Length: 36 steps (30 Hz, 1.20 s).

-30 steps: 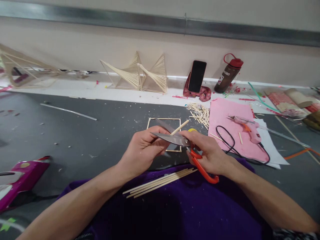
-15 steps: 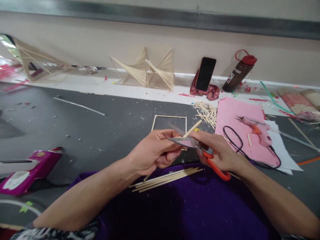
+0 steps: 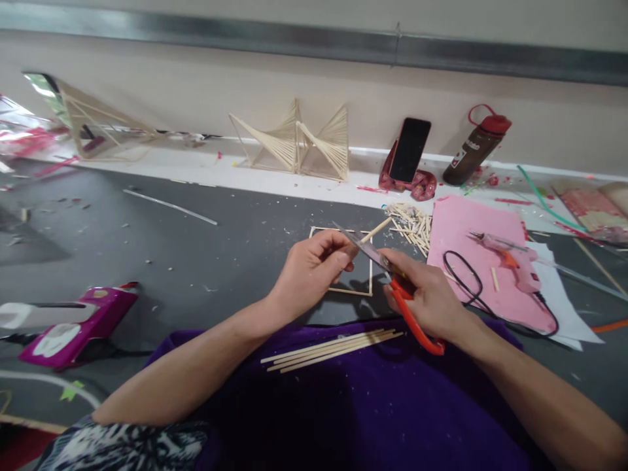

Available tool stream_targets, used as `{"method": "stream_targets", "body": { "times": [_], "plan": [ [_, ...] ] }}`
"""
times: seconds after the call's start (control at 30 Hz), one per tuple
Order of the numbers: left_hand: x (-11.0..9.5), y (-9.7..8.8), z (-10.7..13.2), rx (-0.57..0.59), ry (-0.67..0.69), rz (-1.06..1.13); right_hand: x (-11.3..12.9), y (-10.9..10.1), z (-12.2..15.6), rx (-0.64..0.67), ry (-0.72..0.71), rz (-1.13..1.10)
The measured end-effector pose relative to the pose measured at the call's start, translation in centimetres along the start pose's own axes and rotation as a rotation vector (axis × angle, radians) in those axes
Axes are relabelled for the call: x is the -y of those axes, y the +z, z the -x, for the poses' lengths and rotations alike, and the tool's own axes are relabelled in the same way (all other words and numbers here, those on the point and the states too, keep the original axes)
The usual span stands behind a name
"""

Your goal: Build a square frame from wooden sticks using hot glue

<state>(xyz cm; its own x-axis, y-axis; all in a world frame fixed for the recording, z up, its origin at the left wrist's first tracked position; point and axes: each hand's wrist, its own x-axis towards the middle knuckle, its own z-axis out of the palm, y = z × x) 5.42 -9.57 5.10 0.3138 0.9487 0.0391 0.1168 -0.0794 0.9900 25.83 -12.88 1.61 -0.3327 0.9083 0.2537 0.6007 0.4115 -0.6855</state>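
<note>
My left hand (image 3: 313, 268) is closed, pinching a short thin wooden stick (image 3: 379, 229) whose free end points up to the right. Orange-handled scissors (image 3: 416, 325) are gripped in my right hand (image 3: 428, 291). Their blades lie across the stick close to my left fingertips and look nearly closed. Behind and below my left hand, a square frame of thin sticks (image 3: 371, 271) lies on the grey table, partly hidden. Several longer wooden sticks (image 3: 333, 350) rest on the purple cloth (image 3: 392, 405) over my lap.
Cut stick pieces (image 3: 412, 226) are heaped beside a pink sheet (image 3: 471, 216) bearing a pink glue gun (image 3: 523, 261). A phone (image 3: 411, 149), a bottle (image 3: 473, 152) and stick models (image 3: 289, 140) stand along the wall. At left is a magenta device (image 3: 81, 327).
The scissor blades, spread before, have come nearly together across the stick. My left hand has shifted slightly up, and the view has moved a little.
</note>
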Motion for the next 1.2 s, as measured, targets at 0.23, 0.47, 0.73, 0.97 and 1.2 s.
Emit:
{"method": "stream_targets", "body": {
  "times": [0.23,0.47,0.73,0.97,1.2],
  "plan": [
    [-0.1,0.0,0.4,0.023,0.070,0.007,0.5,0.1,0.4,0.016,-0.036,0.057],
    [-0.7,-0.1,0.4,0.190,-0.194,0.315,-0.4,-0.6,0.2,0.072,-0.156,0.028],
    [-1.3,0.1,1.1,0.370,-0.453,0.620,-1.0,-1.6,-0.2,0.139,-0.272,-0.011],
    [-1.2,-0.2,1.1,0.476,-0.510,0.672,-0.5,-2.2,-0.2,0.164,-0.270,-0.041],
    [0.1,-0.2,-0.2,0.116,-0.144,0.253,-0.4,-0.9,-0.1,0.042,-0.059,0.066]
  ]
}}
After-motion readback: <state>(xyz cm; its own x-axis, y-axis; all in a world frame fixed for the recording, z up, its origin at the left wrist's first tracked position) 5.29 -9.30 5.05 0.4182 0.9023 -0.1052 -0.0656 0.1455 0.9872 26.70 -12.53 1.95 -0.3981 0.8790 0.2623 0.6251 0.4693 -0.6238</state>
